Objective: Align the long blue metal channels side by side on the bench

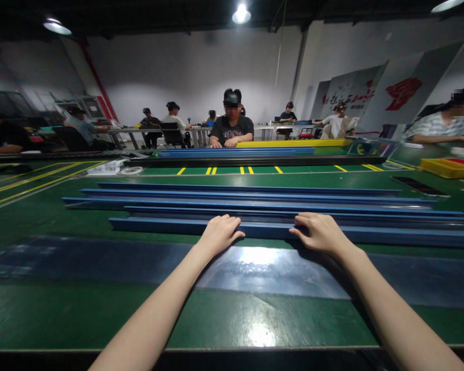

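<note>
- Head view: a long, dark-blue, straight-walled channel of plastic or coated metal (266, 230) lies left to right across the green, glossy tabletop (42, 314), its right end running out of frame.
- Both bare hands are on this channel, well apart from each other: the left hand (221, 233) and the right hand (320, 232) each curl fingers over its near wall, thumb on the near side. How hard they press cannot be told.
- It looks stiff along its length, since its edges run straight; the walls seem thin, so probably light for its length but awkward to swing.
- The smooth, shiny finish may slide under dry fingers, and the wall edges could feel sharp.
- A wide hold, one hand toward each end, would likely balance it better; pinching a wall at one spot might let it twist.
- Just far of it lie similar long blue rails (255, 195), close enough to be knocked or scratched.
- On the near side, a flat, glossy, bluish strip (100, 260) lies under the forearms; it seems thin, slippery and likely to bend or scuff.
</note>
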`<state>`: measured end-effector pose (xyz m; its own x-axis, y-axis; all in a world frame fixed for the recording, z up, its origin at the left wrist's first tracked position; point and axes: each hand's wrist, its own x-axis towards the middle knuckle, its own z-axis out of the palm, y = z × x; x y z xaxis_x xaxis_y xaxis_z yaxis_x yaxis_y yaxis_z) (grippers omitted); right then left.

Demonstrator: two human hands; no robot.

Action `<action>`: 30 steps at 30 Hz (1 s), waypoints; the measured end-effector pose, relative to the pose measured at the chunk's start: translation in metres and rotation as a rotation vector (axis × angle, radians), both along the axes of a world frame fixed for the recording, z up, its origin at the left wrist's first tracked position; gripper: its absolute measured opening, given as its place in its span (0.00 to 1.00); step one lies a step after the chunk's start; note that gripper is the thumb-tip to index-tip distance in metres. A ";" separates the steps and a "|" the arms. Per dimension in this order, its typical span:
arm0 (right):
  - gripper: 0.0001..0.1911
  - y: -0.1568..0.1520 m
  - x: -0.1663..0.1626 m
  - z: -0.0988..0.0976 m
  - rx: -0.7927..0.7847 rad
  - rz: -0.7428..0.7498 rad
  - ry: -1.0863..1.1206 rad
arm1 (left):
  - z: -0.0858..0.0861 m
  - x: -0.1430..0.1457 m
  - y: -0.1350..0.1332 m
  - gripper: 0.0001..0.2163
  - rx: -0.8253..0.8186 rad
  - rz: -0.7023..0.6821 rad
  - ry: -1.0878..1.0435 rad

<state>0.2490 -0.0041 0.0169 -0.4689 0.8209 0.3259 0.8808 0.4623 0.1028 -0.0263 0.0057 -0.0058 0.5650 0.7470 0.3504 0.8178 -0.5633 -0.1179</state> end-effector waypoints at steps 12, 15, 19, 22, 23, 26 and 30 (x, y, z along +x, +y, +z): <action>0.15 0.000 0.000 0.000 -0.014 0.001 0.000 | -0.001 0.000 0.000 0.10 -0.005 -0.006 -0.019; 0.15 0.000 0.000 0.000 -0.019 -0.004 -0.003 | -0.001 0.000 0.000 0.10 -0.001 -0.006 -0.012; 0.15 0.000 -0.001 0.000 -0.028 -0.008 -0.013 | -0.001 0.000 0.000 0.11 0.004 0.001 -0.001; 0.15 0.000 0.000 0.000 -0.027 -0.003 -0.014 | -0.001 0.001 0.000 0.11 0.002 0.001 -0.001; 0.15 0.000 0.000 0.000 -0.026 -0.003 -0.013 | -0.001 0.001 0.000 0.11 0.000 0.000 -0.002; 0.15 0.000 0.000 0.000 -0.024 -0.004 -0.009 | 0.000 0.001 -0.001 0.10 -0.007 -0.003 -0.010; 0.15 0.001 -0.001 0.000 -0.021 0.002 -0.009 | 0.000 0.001 -0.001 0.10 -0.010 -0.003 -0.017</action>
<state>0.2483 -0.0035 0.0169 -0.4736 0.8266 0.3041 0.8788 0.4665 0.1008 -0.0258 0.0051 -0.0059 0.5612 0.7489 0.3525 0.8180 -0.5669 -0.0979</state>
